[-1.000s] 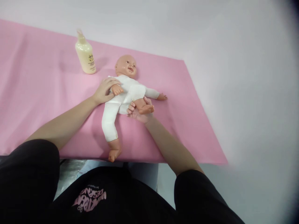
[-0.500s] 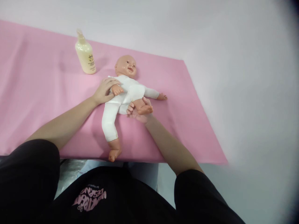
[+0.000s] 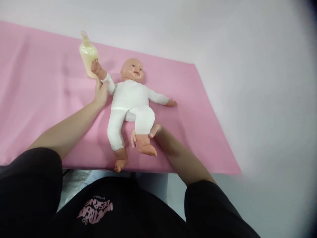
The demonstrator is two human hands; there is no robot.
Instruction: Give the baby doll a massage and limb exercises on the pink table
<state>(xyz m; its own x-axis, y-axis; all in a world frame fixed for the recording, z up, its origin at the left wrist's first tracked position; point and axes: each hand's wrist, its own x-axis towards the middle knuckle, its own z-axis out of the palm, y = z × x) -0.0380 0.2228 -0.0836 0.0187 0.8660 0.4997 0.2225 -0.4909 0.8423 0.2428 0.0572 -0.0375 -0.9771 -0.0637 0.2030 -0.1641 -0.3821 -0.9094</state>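
Head view, the only one. The doll [image 3: 131, 99] lies on its back on the pink cloth [image 3: 37, 99], head toward the far edge, feet toward you, one bare foot near the near edge of the cloth.

Your left hand [image 3: 100, 94] holds the doll's arm at the wrist, just below its small plastic hand. Fingers wrapped loosely round the sleeve cuff, not spread. That arm is raised up and out toward the lotion bottle [image 3: 88, 54], and its hand overlaps the bottle in this view; you cannot tell whether they touch.

Your right hand [image 3: 145, 135] is under the doll's other leg at the calf. Mostly hidden by the leg: only fingertips [image 3: 133, 138] on one side and the thumb on the other show, so the grip reads as a cupped hold around the lower leg, lifted off the cloth.

Handling, judged: light. Body and limbs in white fabric look soft and floppy at the joints; head, hands and feet look like hard plastic, smooth and likely slippery. Hold on the fabric-covered wrist and calf, as you do now, not on the bare plastic.

The doll's free arm lies out flat on the cloth.
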